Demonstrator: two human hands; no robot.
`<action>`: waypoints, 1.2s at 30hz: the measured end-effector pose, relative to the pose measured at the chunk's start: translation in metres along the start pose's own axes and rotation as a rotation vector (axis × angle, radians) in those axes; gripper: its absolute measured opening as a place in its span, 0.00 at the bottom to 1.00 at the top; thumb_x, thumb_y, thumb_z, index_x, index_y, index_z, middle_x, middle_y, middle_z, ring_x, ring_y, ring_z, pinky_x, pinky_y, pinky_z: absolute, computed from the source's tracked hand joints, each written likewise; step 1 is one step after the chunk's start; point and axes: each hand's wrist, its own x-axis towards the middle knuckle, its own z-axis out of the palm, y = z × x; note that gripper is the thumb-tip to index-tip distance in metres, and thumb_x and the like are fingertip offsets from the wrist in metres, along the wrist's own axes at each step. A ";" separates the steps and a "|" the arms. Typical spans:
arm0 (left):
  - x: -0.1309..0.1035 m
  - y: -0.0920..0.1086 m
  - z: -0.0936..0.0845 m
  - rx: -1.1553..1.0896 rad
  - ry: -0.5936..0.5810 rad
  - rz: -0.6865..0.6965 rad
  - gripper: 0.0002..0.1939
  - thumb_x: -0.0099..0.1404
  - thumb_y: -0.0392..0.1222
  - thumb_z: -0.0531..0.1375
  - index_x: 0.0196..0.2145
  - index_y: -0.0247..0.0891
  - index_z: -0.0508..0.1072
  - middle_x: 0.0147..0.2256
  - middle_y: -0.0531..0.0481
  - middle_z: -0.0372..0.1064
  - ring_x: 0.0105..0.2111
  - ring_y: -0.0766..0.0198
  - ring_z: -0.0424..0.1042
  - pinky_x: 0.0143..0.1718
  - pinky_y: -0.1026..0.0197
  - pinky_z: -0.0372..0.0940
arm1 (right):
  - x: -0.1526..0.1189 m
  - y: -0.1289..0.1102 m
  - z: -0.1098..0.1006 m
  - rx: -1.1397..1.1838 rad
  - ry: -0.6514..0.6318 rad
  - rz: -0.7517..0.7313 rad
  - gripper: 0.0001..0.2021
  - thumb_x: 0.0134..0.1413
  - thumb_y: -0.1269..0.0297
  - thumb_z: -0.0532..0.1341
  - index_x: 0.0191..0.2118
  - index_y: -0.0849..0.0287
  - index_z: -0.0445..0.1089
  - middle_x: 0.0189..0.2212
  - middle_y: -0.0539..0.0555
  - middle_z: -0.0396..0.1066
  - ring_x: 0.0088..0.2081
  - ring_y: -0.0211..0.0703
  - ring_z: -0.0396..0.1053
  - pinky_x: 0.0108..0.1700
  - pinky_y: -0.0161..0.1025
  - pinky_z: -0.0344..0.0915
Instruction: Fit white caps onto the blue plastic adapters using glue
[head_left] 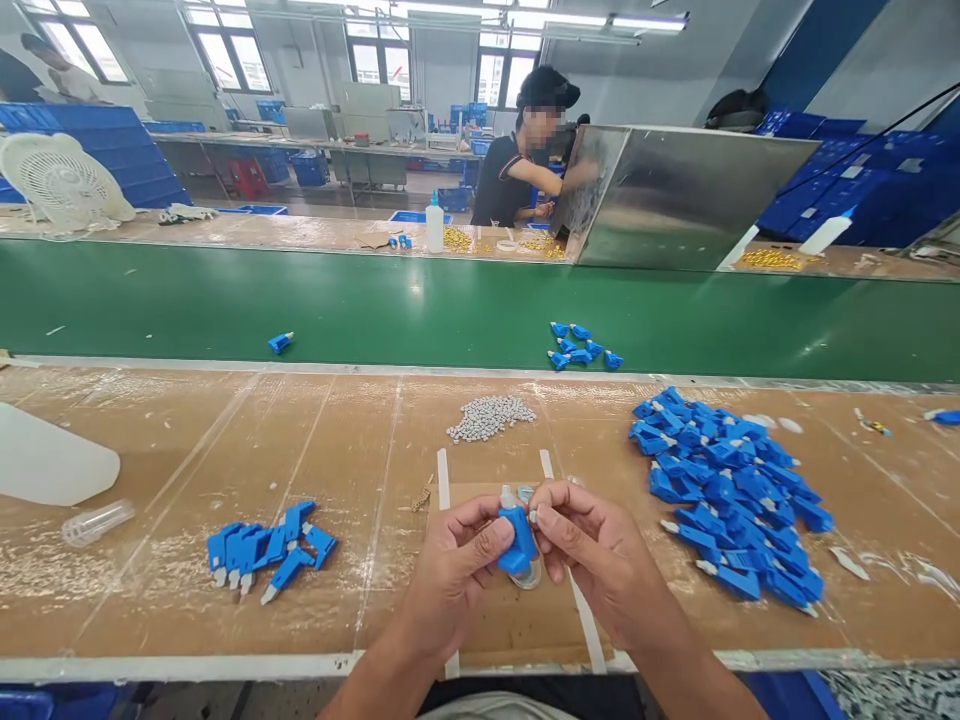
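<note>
My left hand grips a small blue plastic part with a whitish nozzle-like tip pointing up, held between thumb and fingers. Close against its right side, my right hand pinches a tiny pale piece between thumb and forefinger. Whether that piece touches the blue part I cannot tell. Under both hands is a brown board between two white strips. Beyond them lies a pile of small grey pellets. A large heap of similar blue parts is at the right, and a smaller group at the left.
A green conveyor belt crosses behind the table, carrying several blue parts. At the left lie a white container and a clear plastic tube. Across the belt, a person works beside a metal panel and a white bottle.
</note>
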 end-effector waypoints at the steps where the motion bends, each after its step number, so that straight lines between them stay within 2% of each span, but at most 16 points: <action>1: -0.001 0.001 0.001 -0.003 0.003 -0.009 0.15 0.58 0.45 0.71 0.39 0.32 0.81 0.32 0.46 0.75 0.30 0.69 0.71 0.33 0.69 0.67 | -0.002 0.000 0.000 -0.040 0.000 -0.025 0.11 0.62 0.55 0.65 0.35 0.58 0.73 0.27 0.50 0.66 0.26 0.36 0.63 0.25 0.32 0.63; 5: -0.004 0.005 0.004 -0.047 0.029 -0.146 0.13 0.60 0.45 0.68 0.30 0.29 0.79 0.24 0.48 0.73 0.20 0.73 0.69 0.23 0.74 0.64 | -0.006 -0.004 -0.005 -0.265 -0.008 -0.237 0.08 0.67 0.60 0.60 0.37 0.56 0.72 0.32 0.50 0.65 0.29 0.38 0.65 0.31 0.36 0.64; 8: -0.007 0.007 0.005 -0.116 0.057 -0.270 0.13 0.59 0.43 0.68 0.27 0.28 0.77 0.21 0.48 0.71 0.17 0.73 0.69 0.18 0.75 0.63 | -0.005 -0.006 -0.013 -0.482 -0.088 -0.404 0.06 0.68 0.65 0.58 0.39 0.55 0.71 0.33 0.51 0.64 0.34 0.41 0.65 0.36 0.39 0.63; 11: -0.007 0.009 0.005 -0.185 0.073 -0.366 0.11 0.56 0.40 0.69 0.26 0.27 0.77 0.21 0.48 0.72 0.16 0.72 0.70 0.15 0.76 0.62 | -0.004 -0.008 -0.019 -0.611 -0.177 -0.491 0.05 0.69 0.69 0.56 0.42 0.54 0.69 0.33 0.51 0.65 0.36 0.43 0.64 0.39 0.42 0.62; 18: -0.006 0.011 0.003 -0.265 0.091 -0.427 0.08 0.58 0.35 0.68 0.25 0.27 0.74 0.20 0.48 0.72 0.16 0.70 0.72 0.15 0.76 0.65 | -0.004 -0.022 -0.021 -0.895 -0.294 -0.647 0.09 0.66 0.77 0.55 0.45 0.55 0.67 0.36 0.54 0.67 0.38 0.45 0.66 0.39 0.43 0.64; 22: -0.004 0.008 -0.005 -0.317 0.081 -0.513 0.07 0.59 0.33 0.67 0.28 0.26 0.74 0.21 0.48 0.72 0.17 0.68 0.74 0.15 0.77 0.66 | -0.004 -0.030 -0.022 -1.096 -0.377 -0.734 0.13 0.64 0.79 0.55 0.47 0.56 0.67 0.36 0.57 0.68 0.36 0.47 0.65 0.36 0.43 0.65; 26: 0.000 0.005 -0.012 -0.327 0.080 -0.575 0.06 0.60 0.33 0.66 0.29 0.26 0.74 0.23 0.47 0.73 0.18 0.67 0.75 0.16 0.76 0.68 | -0.003 -0.030 -0.023 -1.218 -0.428 -0.814 0.16 0.62 0.81 0.53 0.48 0.57 0.68 0.34 0.57 0.69 0.35 0.48 0.66 0.37 0.45 0.68; 29: 0.001 0.003 -0.015 -0.289 0.067 -0.553 0.05 0.61 0.33 0.65 0.30 0.27 0.75 0.24 0.46 0.74 0.20 0.67 0.76 0.18 0.76 0.69 | -0.001 -0.025 -0.025 -1.209 -0.444 -0.810 0.17 0.62 0.81 0.52 0.48 0.57 0.69 0.33 0.57 0.70 0.35 0.47 0.66 0.39 0.46 0.69; 31: 0.000 0.003 -0.016 -0.241 0.051 -0.528 0.06 0.60 0.34 0.66 0.29 0.26 0.76 0.24 0.46 0.74 0.19 0.69 0.75 0.20 0.76 0.69 | 0.002 -0.022 -0.026 -1.080 -0.443 -0.748 0.14 0.63 0.79 0.54 0.46 0.56 0.70 0.33 0.56 0.71 0.34 0.47 0.67 0.37 0.45 0.68; 34: -0.001 0.005 -0.013 -0.121 -0.018 -0.454 0.09 0.59 0.38 0.68 0.28 0.26 0.78 0.24 0.48 0.72 0.18 0.72 0.71 0.23 0.73 0.70 | 0.006 -0.018 -0.029 -0.769 -0.385 -0.561 0.06 0.64 0.74 0.60 0.39 0.55 0.71 0.31 0.53 0.72 0.33 0.44 0.70 0.34 0.41 0.67; 36: -0.002 0.008 -0.009 -0.017 -0.076 -0.392 0.12 0.59 0.42 0.69 0.27 0.27 0.78 0.23 0.49 0.71 0.19 0.73 0.70 0.24 0.72 0.70 | 0.009 -0.017 -0.031 -0.587 -0.349 -0.413 0.05 0.62 0.69 0.65 0.33 0.55 0.71 0.30 0.51 0.72 0.32 0.42 0.70 0.34 0.41 0.67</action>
